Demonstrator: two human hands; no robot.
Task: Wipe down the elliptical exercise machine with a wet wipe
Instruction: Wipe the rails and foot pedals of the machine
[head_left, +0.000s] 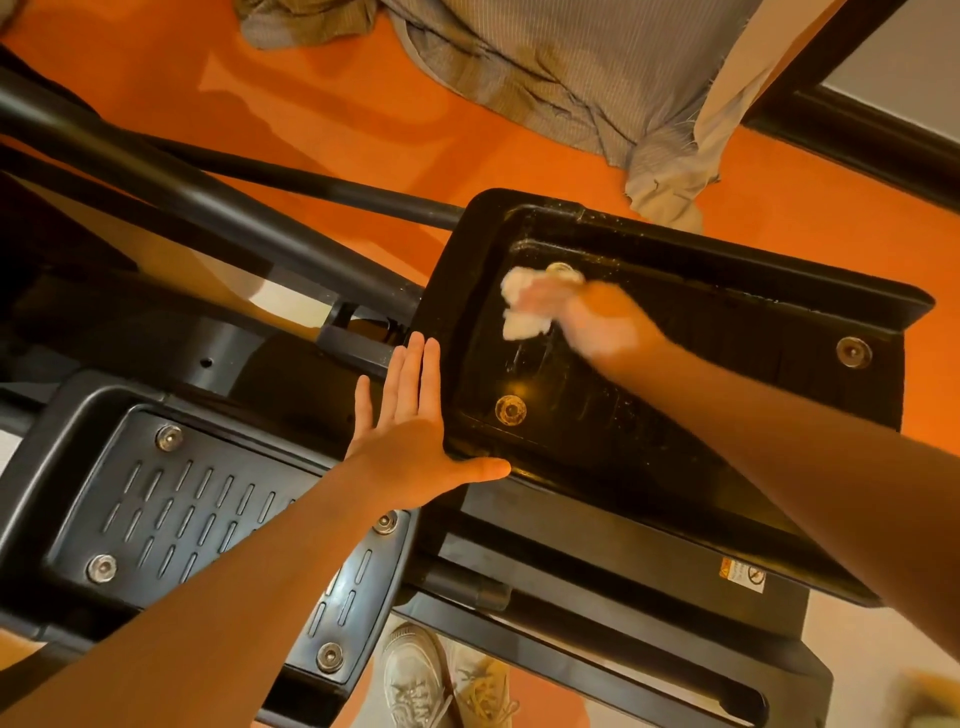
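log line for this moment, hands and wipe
right hand: rubs wet wipe on right pedal | left hand: flat, steadying pedal's edge | left pedal: untouched

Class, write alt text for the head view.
The right hand rubs a crumpled white wet wipe across the glossy black right foot pedal of the elliptical, while the flat left hand steadies the pedal's edge.

Raised rim (727, 244) and bolt heads (853, 352) hem the right pedal (649, 415) tread; black tubes (208, 208) crowd its left side
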